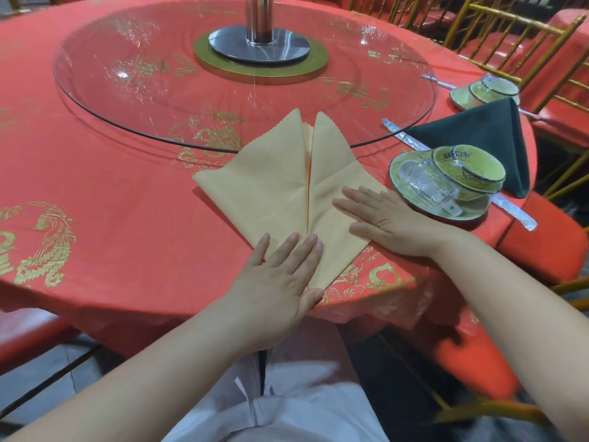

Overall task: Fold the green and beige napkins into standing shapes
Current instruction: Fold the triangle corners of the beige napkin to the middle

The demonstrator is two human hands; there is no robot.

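Note:
A beige napkin (274, 173) lies flat on the red tablecloth, folded into a kite shape with two flaps meeting along a centre crease. Its two upper points rest on the edge of the glass turntable. My left hand (280, 275) presses flat on the napkin's near tip, fingers spread. My right hand (389, 218) lies flat on the right flap, fingers pointing left. A dark green napkin (478, 135) stands folded into a cone shape at the right, behind a wrapped dish set.
A glass turntable (127, 90) with a metal hub (259, 43) covers the table's middle. Wrapped dish sets with bowls and a glass sit at right (446, 180) and far right (487, 90). Gold chairs (516, 36) ring the table. The table edge is near my lap.

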